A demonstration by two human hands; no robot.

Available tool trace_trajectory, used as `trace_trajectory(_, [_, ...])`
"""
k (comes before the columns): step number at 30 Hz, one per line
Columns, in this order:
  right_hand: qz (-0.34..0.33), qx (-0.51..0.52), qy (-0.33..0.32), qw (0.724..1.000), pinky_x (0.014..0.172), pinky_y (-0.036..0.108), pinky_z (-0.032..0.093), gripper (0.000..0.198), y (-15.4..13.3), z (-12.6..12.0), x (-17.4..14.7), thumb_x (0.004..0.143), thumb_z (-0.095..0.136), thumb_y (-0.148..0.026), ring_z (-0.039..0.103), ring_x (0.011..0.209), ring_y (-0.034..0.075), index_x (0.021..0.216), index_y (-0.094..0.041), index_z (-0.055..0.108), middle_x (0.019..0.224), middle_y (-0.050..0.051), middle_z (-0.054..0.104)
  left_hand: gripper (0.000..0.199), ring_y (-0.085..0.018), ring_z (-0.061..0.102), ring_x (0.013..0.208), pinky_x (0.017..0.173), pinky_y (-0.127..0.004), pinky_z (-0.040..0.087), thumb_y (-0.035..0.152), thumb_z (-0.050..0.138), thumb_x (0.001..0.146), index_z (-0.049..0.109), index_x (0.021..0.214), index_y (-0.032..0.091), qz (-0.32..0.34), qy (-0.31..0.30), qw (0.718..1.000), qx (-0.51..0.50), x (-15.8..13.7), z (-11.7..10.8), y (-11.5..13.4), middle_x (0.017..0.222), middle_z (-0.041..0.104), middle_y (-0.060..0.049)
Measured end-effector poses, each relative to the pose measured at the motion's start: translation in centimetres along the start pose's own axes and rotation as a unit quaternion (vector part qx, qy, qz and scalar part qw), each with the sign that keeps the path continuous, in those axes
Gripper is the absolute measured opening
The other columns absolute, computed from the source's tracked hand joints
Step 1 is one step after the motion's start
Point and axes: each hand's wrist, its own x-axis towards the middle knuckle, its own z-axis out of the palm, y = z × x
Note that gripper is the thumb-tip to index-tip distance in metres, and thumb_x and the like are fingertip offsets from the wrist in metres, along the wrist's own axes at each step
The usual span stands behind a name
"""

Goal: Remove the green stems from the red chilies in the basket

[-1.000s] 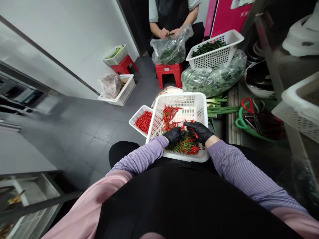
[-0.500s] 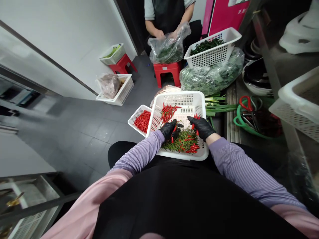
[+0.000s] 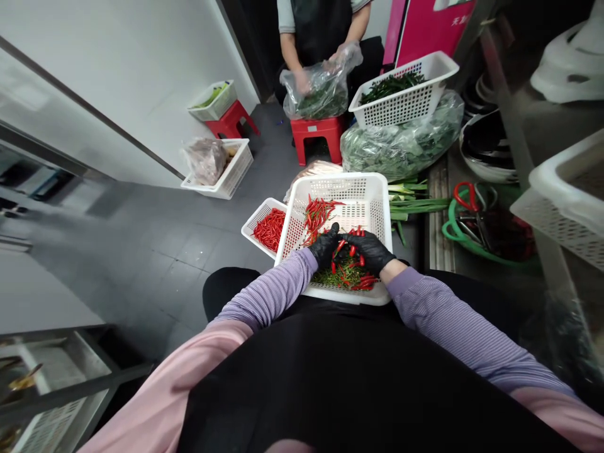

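White and perforated, the large plastic basket (image 3: 380,204) stands close before the person's lap, between the two knees. Both hands wear black gloves and work inside this basket, near to each other, above its front half. The left hand (image 3: 324,248) has its grip bent around a few red chillies (image 3: 338,246), with the thumb raised upward. The right hand (image 3: 372,253) also has a closed grip; several chillies are held there, and some red ends stick out beyond the fingers. How many pieces each hand has, I cannot tell.

Below the hands lies a heap of thin green stems (image 3: 346,277), with more red chillies mixed at its right side. In the far left part of the basket, a separate bunch of long chillies (image 3: 319,212) is spread. Just beside, on the left, a smaller white basket (image 3: 248,231) contains a pile of red chillies.

To the right of the large basket, scallions (image 3: 418,205) lie on the floor. Farther away, a co-worker (image 3: 323,28) puts one blurred hand at a clear plastic bag (image 3: 333,78) with greens, which rests on a red stool (image 3: 317,131).
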Motion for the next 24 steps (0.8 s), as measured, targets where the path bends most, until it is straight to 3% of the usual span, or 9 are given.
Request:
trace_trajectory(5, [0.045,0.037,0.072,0.996,0.041,0.025,0.033,0.022,-1.0,-0.9,1.0,0.060,0.074,-0.025,0.040,0.041,0.011,0.061,-0.020,0.053,0.045,-0.005,0.048,0.029,-0.006,0.047,0.047,0.047,-0.019,0.035,0.037,0.073,0.074,0.064,0.071,0.010,0.043,0.006,0.996,0.072,-1.2,-1.1,0.0,0.057,0.058,-0.002])
trace_trajectory(8, [0.020,0.012,0.072,0.997,0.044,0.026,0.035,0.025,-0.8,-0.7,1.0,0.062,0.073,-0.030,0.041,0.045,0.012,0.061,-0.022,0.050,0.048,-0.004,0.048,0.027,-0.006,0.045,0.048,0.045,-0.018,0.030,0.034,0.075,0.071,0.062,0.065,0.010,0.074,-0.008,0.993,0.095,-2.0,-0.7,0.2,0.054,0.055,0.000])
trace_trajectory(11, [-0.120,-0.147,0.102,0.977,0.053,0.029,0.038,0.028,-0.8,-0.4,0.5,0.065,0.068,-0.037,0.040,0.051,0.013,0.057,-0.023,0.045,0.051,-0.004,0.044,0.029,-0.005,0.040,0.044,0.042,-0.018,0.028,0.028,0.072,0.072,0.054,0.056,0.011,0.074,0.005,0.986,0.150,-2.2,0.1,0.1,0.048,0.049,0.002])
trace_trajectory(13, [-0.245,-0.262,0.114,0.926,0.063,0.030,0.040,0.026,-1.2,-0.4,0.2,0.067,0.065,-0.035,0.041,0.058,0.014,0.056,-0.023,0.045,0.056,-0.004,0.045,0.034,-0.004,0.038,0.041,0.040,-0.018,0.026,0.026,0.071,0.074,0.049,0.052,0.013,0.044,0.048,0.982,0.177,-2.0,0.3,0.1,0.045,0.045,0.002])
trace_trajectory(14, [-0.277,-0.290,0.119,0.908,0.066,0.031,0.040,0.025,-1.4,-0.5,0.1,0.068,0.064,-0.033,0.042,0.059,0.014,0.056,-0.023,0.045,0.057,-0.003,0.045,0.035,-0.004,0.036,0.039,0.039,-0.018,0.024,0.026,0.069,0.076,0.047,0.052,0.013,0.022,0.070,0.981,0.178,-1.9,0.3,0.2,0.044,0.044,0.003])
trace_trajectory(16, [-0.225,-0.264,0.123,0.930,0.066,0.030,0.040,0.025,-1.8,-0.7,0.1,0.071,0.061,-0.030,0.042,0.058,0.014,0.055,-0.023,0.044,0.055,-0.003,0.044,0.035,-0.004,0.030,0.035,0.036,-0.019,0.019,0.028,0.061,0.083,0.046,0.055,0.014,-0.009,0.091,0.986,0.138,-1.8,0.1,0.9,0.044,0.041,0.004])
trace_trajectory(19, [-0.021,-0.158,0.097,0.982,0.054,0.030,0.039,0.022,-1.6,-0.8,0.3,0.070,0.059,-0.029,0.043,0.049,0.015,0.053,-0.022,0.046,0.047,-0.002,0.047,0.034,-0.003,0.021,0.032,0.033,-0.018,0.013,0.028,0.042,0.094,0.046,0.063,0.015,0.000,0.052,0.998,0.032,-2.0,-0.1,2.8,0.045,0.036,0.006])
trace_trajectory(21, [0.057,-0.121,0.034,0.990,0.050,0.030,0.039,0.016,-1.0,-0.4,0.0,0.065,0.064,-0.029,0.047,0.047,0.015,0.057,-0.020,0.053,0.049,0.000,0.054,0.033,-0.003,0.021,0.032,0.033,-0.018,0.013,0.027,0.038,0.095,0.045,0.065,0.016,0.023,0.035,0.999,-0.008,-2.3,0.4,3.9,0.047,0.035,0.006])
trace_trajectory(24, [0.084,-0.060,-0.104,0.989,0.055,0.031,0.045,0.025,0.1,0.7,-0.9,0.050,0.078,-0.029,0.053,0.054,0.016,0.065,-0.020,0.060,0.056,-0.001,0.062,0.031,-0.004,0.022,0.032,0.032,-0.018,0.014,0.027,0.041,0.094,0.044,0.066,0.016,0.053,0.037,0.998,-0.010,-2.5,2.0,4.5,0.048,0.034,0.006])
